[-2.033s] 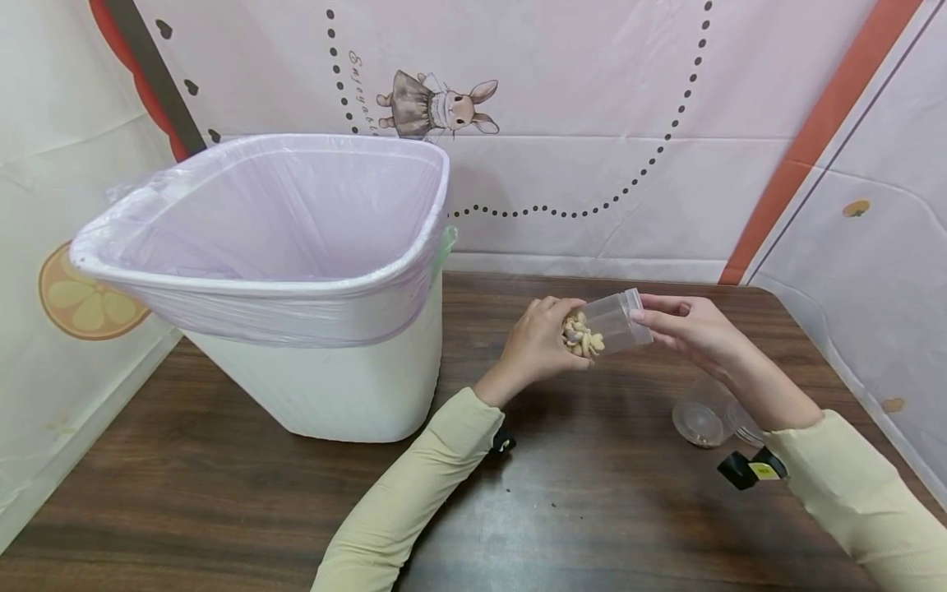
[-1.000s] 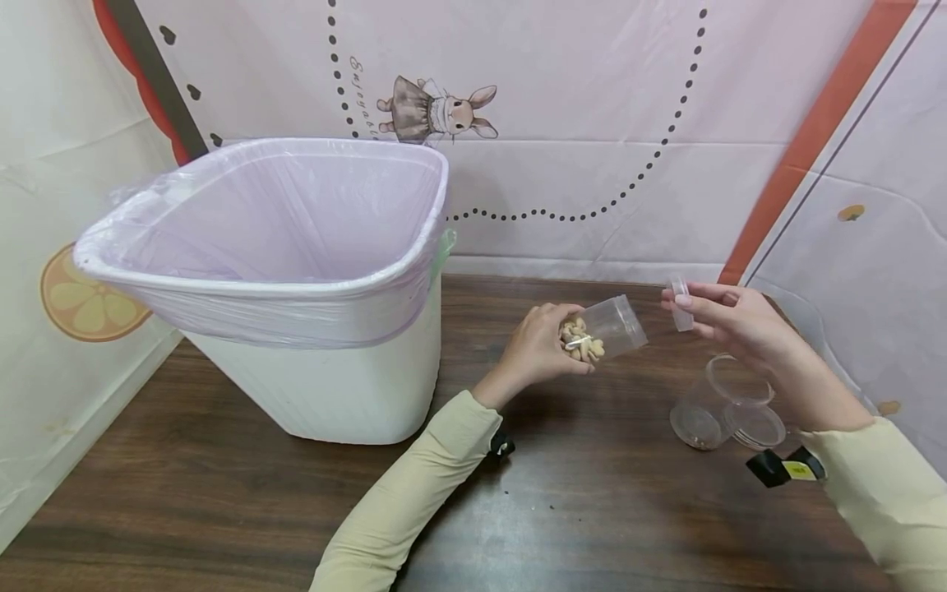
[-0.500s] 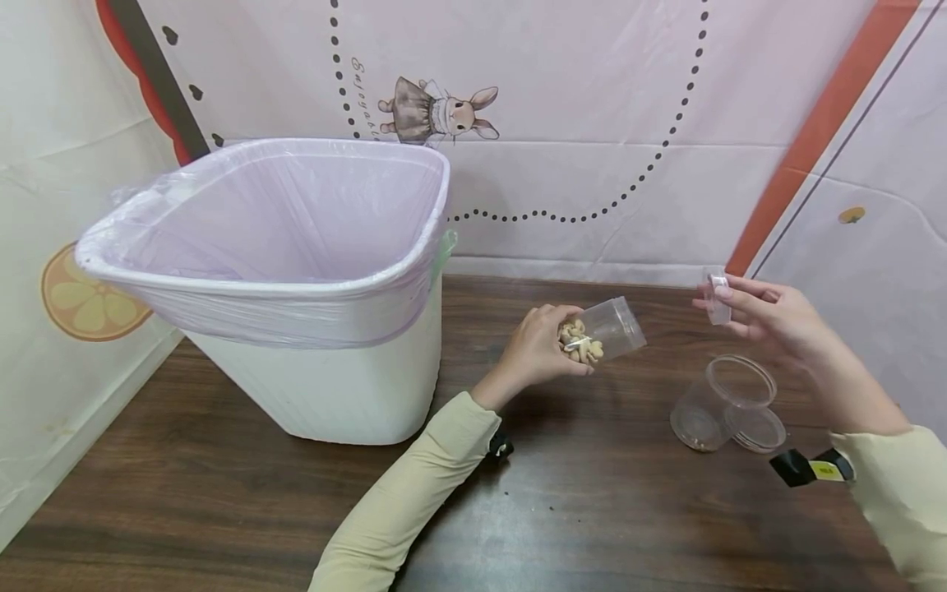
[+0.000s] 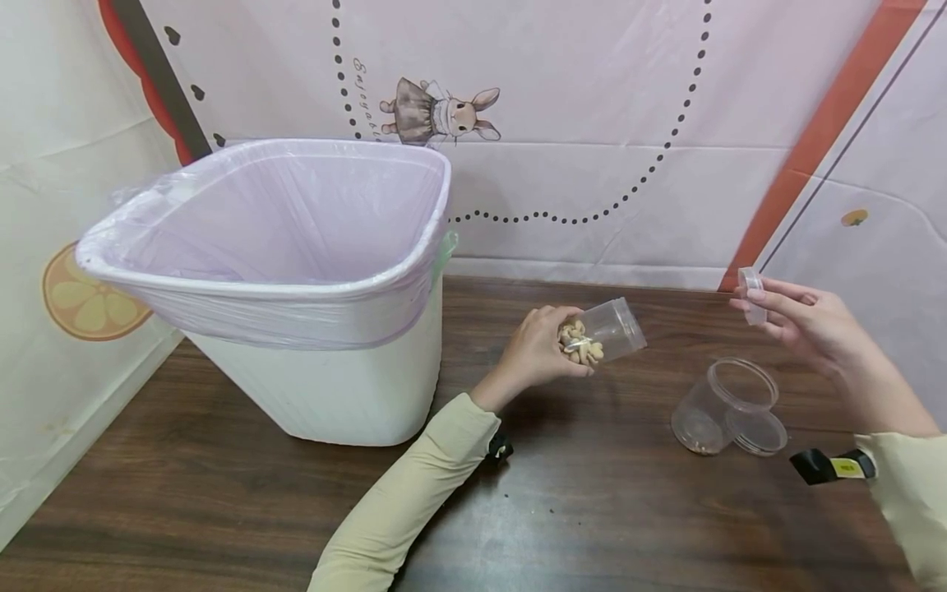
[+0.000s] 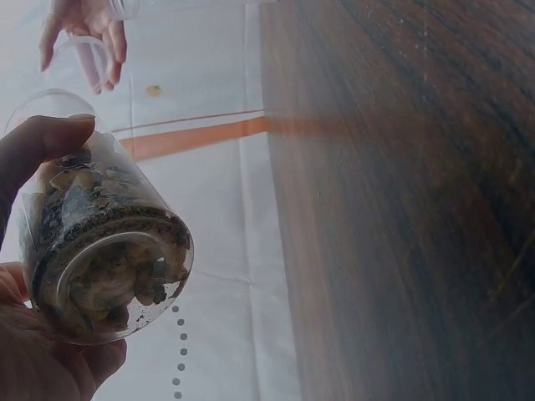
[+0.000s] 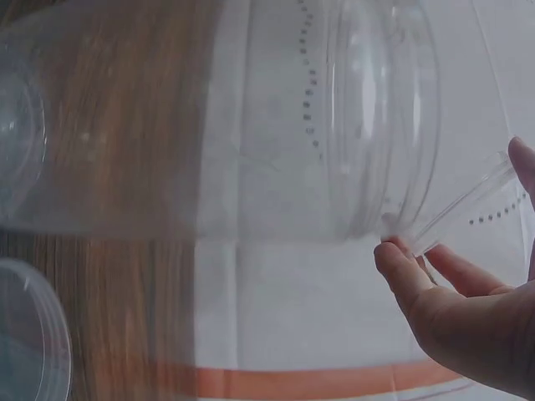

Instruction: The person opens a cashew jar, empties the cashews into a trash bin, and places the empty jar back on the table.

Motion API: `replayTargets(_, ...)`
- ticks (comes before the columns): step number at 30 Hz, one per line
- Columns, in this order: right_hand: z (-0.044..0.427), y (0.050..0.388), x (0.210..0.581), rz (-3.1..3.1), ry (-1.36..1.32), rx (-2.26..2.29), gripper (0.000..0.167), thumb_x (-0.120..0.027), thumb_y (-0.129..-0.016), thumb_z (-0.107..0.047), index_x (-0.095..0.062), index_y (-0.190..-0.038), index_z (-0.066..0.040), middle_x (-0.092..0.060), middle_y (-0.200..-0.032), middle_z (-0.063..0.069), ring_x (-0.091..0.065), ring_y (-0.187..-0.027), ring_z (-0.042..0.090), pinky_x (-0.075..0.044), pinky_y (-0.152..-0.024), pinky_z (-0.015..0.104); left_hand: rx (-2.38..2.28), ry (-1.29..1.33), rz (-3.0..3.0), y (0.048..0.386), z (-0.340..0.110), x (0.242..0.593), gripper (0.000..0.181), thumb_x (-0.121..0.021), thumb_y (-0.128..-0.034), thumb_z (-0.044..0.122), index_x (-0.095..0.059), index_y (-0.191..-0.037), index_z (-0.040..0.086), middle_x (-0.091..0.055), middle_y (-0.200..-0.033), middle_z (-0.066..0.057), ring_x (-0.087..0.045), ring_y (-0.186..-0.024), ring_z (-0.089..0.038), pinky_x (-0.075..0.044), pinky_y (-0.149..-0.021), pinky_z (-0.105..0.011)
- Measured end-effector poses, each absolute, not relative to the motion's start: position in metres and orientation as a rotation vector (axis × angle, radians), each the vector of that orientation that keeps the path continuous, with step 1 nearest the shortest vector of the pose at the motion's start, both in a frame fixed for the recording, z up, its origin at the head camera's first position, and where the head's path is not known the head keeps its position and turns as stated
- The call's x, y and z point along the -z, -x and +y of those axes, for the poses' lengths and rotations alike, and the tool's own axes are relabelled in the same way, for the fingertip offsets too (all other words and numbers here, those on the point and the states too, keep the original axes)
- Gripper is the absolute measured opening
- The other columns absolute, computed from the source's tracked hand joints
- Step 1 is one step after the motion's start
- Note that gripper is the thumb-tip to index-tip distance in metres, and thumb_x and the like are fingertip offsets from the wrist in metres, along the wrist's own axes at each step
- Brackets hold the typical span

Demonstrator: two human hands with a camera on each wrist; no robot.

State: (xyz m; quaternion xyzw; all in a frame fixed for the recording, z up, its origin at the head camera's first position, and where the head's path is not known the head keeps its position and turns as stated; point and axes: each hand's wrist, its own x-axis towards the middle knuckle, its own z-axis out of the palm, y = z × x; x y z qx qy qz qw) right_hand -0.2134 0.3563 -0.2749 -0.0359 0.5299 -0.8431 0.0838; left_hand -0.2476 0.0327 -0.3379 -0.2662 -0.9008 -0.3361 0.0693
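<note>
My left hand [image 4: 536, 345] grips a small clear plastic jar [image 4: 610, 325] tilted on its side, its mouth toward the right. Cashews [image 4: 580, 344] lie toward its bottom; in the left wrist view darker bits show among the nuts [image 5: 109, 284]. Off to the right, my right hand [image 4: 814, 325] pinches a clear lid [image 4: 752, 296] between thumb and fingers, apart from the jar. Below that hand a larger clear jar [image 4: 721, 407] stands uncovered, with a few small crumbs at its bottom. Beside it a second clear lid [image 4: 758, 432] lies on the table.
A white bin [image 4: 355, 395] with a purple bag liner [image 4: 296, 214] stands at the left on the brown wooden table [image 4: 577, 526]. A few tiny crumbs lie near the front. Printed cloth [image 4: 562, 99] hangs behind and at both sides.
My right hand has taken the lid off the small jar and carried it to the right, uncovering the larger jar and its lid from view. My left hand has stayed nearly still.
</note>
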Motion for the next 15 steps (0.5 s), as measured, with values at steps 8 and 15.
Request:
replayTargets(8, 0.37, 0.216, 0.282, 1.591, 0.07, 2.523, 0.028, -0.046, -0.089, 0.008, -0.069, -0.094, -0.007, -0.068, -0.093, 0.008, -0.066, -0.086, 0.019, -0.052, -0.07, 0.024, 1.011, 0.804, -2.717, 0.246, 0.033, 0.338, 0.078, -0.086, -0.0542, 0.032, -0.054, -0.124, 0.016, -0.058, -0.104, 0.0, -0.048, -0.092, -0.012, -0.041, -0.076, -0.023)
replayTargets(15, 0.381, 0.222, 0.293, 1.503, 0.059, 2.598, 0.028, -0.045, -0.088, 0.01, -0.069, -0.093, -0.003, -0.066, -0.091, 0.01, -0.066, -0.084, 0.023, -0.052, -0.07, 0.025, 0.997, 0.811, -2.703, 0.246, 0.032, 0.34, 0.078, -0.086, -0.0537, 0.032, -0.055, -0.123, 0.016, -0.059, -0.105, -0.001, -0.049, -0.093, -0.013, -0.041, -0.077, -0.023)
